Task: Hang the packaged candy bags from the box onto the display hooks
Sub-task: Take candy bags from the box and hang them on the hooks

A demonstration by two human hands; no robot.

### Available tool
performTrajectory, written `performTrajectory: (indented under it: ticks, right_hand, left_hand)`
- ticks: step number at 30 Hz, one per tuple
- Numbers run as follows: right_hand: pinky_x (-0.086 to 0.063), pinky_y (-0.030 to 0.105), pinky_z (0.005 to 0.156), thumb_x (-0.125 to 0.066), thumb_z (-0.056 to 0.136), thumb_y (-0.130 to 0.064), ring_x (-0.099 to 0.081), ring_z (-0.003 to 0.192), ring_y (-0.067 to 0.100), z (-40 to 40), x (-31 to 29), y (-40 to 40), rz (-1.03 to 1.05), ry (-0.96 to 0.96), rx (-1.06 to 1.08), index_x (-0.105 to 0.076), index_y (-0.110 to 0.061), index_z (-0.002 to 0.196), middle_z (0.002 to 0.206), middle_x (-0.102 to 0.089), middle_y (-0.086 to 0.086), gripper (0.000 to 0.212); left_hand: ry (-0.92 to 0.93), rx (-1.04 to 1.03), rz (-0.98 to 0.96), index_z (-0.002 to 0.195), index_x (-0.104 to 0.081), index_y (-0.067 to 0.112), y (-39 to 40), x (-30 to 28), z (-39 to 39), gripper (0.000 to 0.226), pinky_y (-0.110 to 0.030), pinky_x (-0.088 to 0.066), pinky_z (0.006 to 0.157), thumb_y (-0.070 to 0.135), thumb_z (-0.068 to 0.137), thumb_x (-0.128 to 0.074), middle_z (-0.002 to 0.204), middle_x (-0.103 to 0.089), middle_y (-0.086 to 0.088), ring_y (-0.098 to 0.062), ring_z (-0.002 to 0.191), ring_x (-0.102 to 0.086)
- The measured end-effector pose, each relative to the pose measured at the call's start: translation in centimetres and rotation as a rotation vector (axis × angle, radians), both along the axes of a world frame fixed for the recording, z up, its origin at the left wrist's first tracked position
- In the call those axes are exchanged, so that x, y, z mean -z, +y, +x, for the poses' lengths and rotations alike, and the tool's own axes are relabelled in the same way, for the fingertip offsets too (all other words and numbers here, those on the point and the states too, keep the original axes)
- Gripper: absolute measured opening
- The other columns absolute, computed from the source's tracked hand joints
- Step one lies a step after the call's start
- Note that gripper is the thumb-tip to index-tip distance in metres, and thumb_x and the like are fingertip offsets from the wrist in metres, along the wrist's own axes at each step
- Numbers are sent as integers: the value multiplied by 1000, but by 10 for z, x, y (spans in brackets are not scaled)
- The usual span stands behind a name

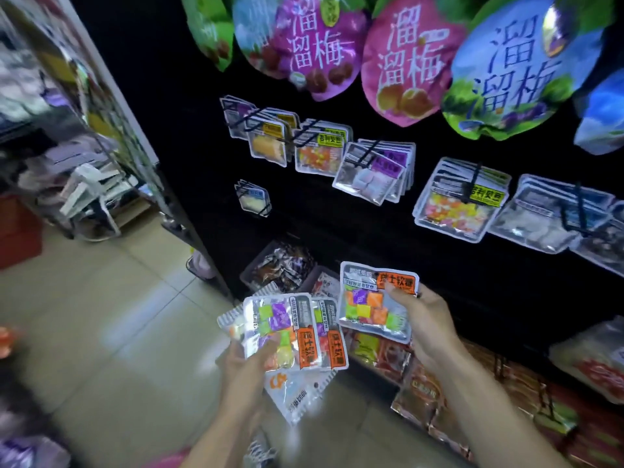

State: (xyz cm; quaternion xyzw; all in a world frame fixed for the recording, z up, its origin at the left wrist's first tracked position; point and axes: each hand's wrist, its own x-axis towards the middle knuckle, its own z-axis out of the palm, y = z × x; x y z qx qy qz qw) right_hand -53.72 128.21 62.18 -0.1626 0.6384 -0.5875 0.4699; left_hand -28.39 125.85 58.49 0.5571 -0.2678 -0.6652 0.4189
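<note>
My left hand (241, 361) grips a fanned stack of silver candy bags (287, 332) with orange labels and coloured cubes inside. One more candy bag (374, 298) of the same kind is pinched upright in my right hand (423, 319), just right of the stack. Both hands are held low in front of the black display wall. Above them, black display hooks (474, 179) carry rows of similar small bags (456, 204). A lone bag (253, 199) hangs on a hook at the lower left. No box is in view.
Large round plum snack bags (408, 59) hang along the top. Bins of wrapped snacks (280, 265) and red packets (506, 393) sit on low shelves under my hands. To the left lie the tiled floor (111, 315) and a cluttered shelf with a white stool (91, 194).
</note>
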Motion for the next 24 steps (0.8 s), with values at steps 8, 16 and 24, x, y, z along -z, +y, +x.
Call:
performTrajectory:
  ticks: [8,16,24]
  right_hand:
    - [-46,55,111,-79,87,-34,-70,114,24,36,-14,-110,-133,134,133,-79,-22,106,111,-78,1,23]
    - [-41,58,114,-89,59,-63,-61,130,25,40,-16,-170,-160,133,220,-68,-23,132,131,-71,-3,86]
    - [-51,54,106,-71,95,-28,-72,110,26,54,2,-185,7,212,148,-77,-20,111,110,-79,0,18]
  left_hand:
    - [76,86,2,127,-61,16,-91,-1,67,38,-60,-54,97,7,91,-72,115,-77,-14,-38,100,-75]
    - [159,206,-48,130,-59,14,-156,-9,95,50,-53,-59,89,14,83,-74,118,-76,-15,-36,93,-77]
    - [191,153,-9,129,-63,13,-177,6,88,49,-65,-51,101,13,82,-77,119,-76,-16,-43,111,-71]
